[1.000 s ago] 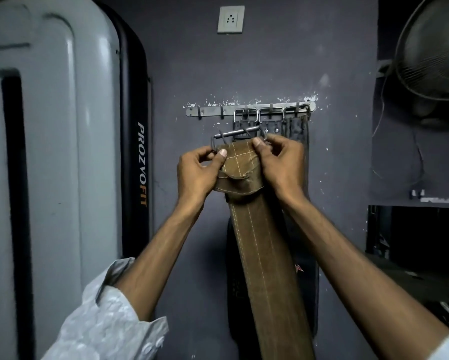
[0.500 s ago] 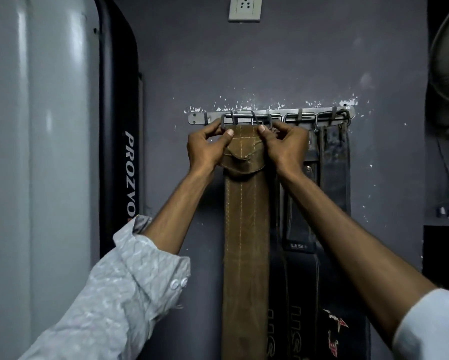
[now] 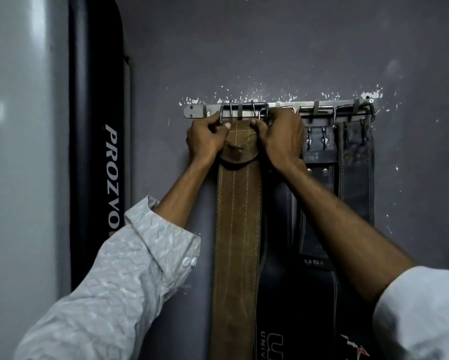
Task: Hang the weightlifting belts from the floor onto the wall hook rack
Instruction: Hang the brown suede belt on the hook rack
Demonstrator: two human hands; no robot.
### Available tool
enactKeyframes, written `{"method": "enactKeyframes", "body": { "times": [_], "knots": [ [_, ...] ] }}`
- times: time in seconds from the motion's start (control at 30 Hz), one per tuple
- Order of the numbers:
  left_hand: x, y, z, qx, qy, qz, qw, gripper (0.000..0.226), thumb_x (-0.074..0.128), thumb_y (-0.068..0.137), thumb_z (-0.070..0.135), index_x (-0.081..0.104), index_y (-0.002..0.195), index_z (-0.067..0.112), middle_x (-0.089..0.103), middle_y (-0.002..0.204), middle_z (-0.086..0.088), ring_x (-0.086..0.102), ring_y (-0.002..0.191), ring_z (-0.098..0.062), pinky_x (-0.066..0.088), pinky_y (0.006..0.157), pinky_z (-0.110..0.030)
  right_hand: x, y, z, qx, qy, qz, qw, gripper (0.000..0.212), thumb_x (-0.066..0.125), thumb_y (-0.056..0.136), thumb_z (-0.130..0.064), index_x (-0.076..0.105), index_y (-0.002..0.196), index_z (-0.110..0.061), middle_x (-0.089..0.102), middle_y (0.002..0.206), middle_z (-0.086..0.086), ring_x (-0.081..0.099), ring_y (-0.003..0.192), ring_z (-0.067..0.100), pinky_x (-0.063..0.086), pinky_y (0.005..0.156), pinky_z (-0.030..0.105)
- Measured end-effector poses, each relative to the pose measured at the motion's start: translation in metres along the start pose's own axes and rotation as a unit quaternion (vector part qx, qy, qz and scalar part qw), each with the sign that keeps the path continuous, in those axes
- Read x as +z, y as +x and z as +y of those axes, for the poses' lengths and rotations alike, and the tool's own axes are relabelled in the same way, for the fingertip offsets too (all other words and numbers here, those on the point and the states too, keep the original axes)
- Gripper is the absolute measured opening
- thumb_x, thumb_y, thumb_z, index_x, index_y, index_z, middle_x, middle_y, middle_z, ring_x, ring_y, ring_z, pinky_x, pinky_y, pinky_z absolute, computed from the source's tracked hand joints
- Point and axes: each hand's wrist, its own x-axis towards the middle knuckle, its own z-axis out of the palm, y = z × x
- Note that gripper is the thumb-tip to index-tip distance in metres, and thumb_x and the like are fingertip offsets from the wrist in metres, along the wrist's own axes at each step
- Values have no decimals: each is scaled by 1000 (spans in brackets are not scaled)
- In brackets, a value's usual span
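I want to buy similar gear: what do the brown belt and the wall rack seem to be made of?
Brown belt: probably leather, matte and scuffed, with pale stitched lines running down its length. Wall rack: metal, likely steel, judging by its grey brushed sheen and thin bent hooks.

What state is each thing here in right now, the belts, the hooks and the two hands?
Brown belt: hanging straight down, buckle at the rack, top end gripped by both hands.
Left hand: closed on the brown belt's top.
Right hand: closed on the belt's top and buckle.
Hook rack: fixed to the wall, leftmost hook free.
Black belts: already hung, untouched.
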Motion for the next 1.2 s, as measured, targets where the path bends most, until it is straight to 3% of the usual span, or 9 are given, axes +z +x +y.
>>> {"method": "enactKeyframes", "body": {
  "times": [0.2,0.33,0.43,0.5,0.6,0.67,0.8,0.93,1.2],
  "knots": [
    [0,-14,-22,-4,-13,19,1000,51,75,85,32,65,133,18,75,118,2,68,114,-17,52,103,-38,-2,-8,-9,-58,-113,-21,992,34,71,92,-42,72,97,-8,75,97,13,70,92,30,35,66,28],
    [1,-21,-29,6,-3,20,1000,54,74,87,30,61,138,20,71,128,1,67,117,-16,53,103,-37,-3,-22,-7,-59,-103,-19,993,25,68,96,-32,71,105,-9,74,105,11,69,99,28,36,71,27],
    [1,-27,-25,20,18,23,999,54,70,88,24,58,141,19,73,124,2,70,108,-15,56,98,-37,-8,-35,1,-54,-45,-16,997,17,66,97,-19,71,111,-10,74,108,5,64,92,14,32,69,9],
    [-1,-38,-24,19,26,28,999,51,68,88,25,62,138,18,75,112,3,71,95,-14,58,91,-36,-12,-45,8,-48,24,-13,998,23,73,92,-15,71,113,-8,74,107,4,58,88,6,32,67,2],
    [-6,-69,-25,12,19,29,999,51,71,88,40,62,132,16,71,110,5,69,93,-13,59,87,-37,-17,-64,27,-33,80,-34,996,34,80,84,-15,69,116,-9,72,109,4,64,97,13,52,84,19],
    [-9,-96,-29,8,17,21,1000,52,70,86,50,61,128,21,69,112,11,71,88,-12,60,82,-37,-24,-80,40,-35,86,-43,995,33,80,83,-16,69,113,-9,70,107,6,64,98,17,55,89,28],
    [-18,-157,-42,-6,55,19,998,59,73,83,52,58,132,21,65,119,3,66,92,-14,58,82,-35,-48,-124,58,-39,135,-58,988,29,78,84,-15,70,112,-11,66,107,2,64,96,12,56,83,24],
    [-30,-240,-52,7,77,-34,996,42,75,86,37,62,124,23,64,116,5,64,97,-15,58,84,-41,-69,-179,88,3,144,-99,985,28,78,86,-18,70,112,-16,66,105,-5,63,89,4,56,81,18],
    [-53,-448,-93,-71,170,-147,972,29,74,87,30,64,114,27,61,112,9,62,89,-10,56,64,-37,-107,-345,165,136,173,-177,959,18,78,82,-19,72,99,-20,69,90,-5,65,70,9,59,70,31]
  ]
}}
